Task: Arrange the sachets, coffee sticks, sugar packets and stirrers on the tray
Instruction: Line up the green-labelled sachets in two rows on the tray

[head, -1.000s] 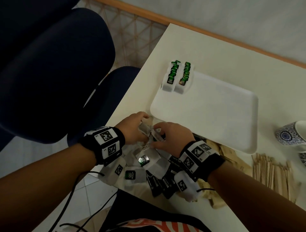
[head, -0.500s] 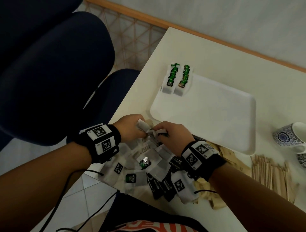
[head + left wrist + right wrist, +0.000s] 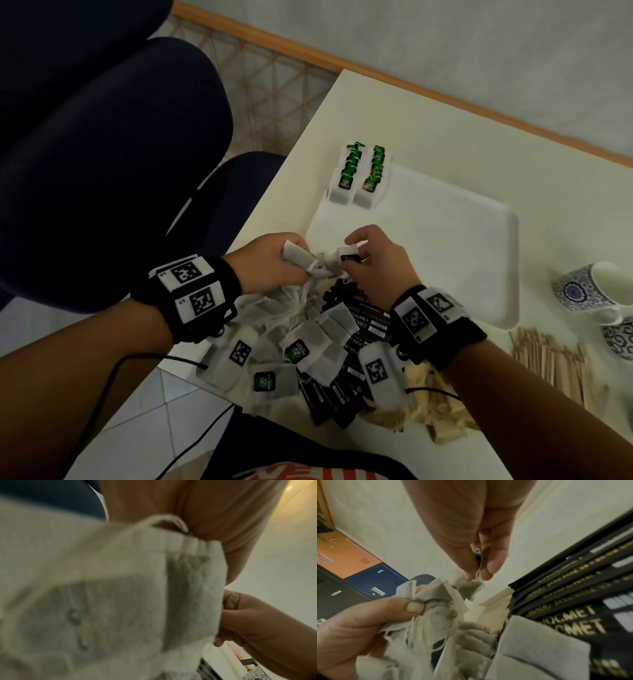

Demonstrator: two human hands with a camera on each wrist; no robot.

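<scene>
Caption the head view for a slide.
Both hands, left hand and right hand, untangle tea sachets beside a white tray holding two sachet rows.

We see a cream bench [image 3: 428,137]. Directly on it: white tray [image 3: 445,246] mid-bench; loose tea sachets [image 3: 308,346] heaped at the near edge; black coffee sticks [image 3: 346,387] beside them; tan sugar packets [image 3: 431,411] just right of those; wooden stirrers [image 3: 555,363] farther right; two patterned cups [image 3: 582,291] at the right edge.
</scene>
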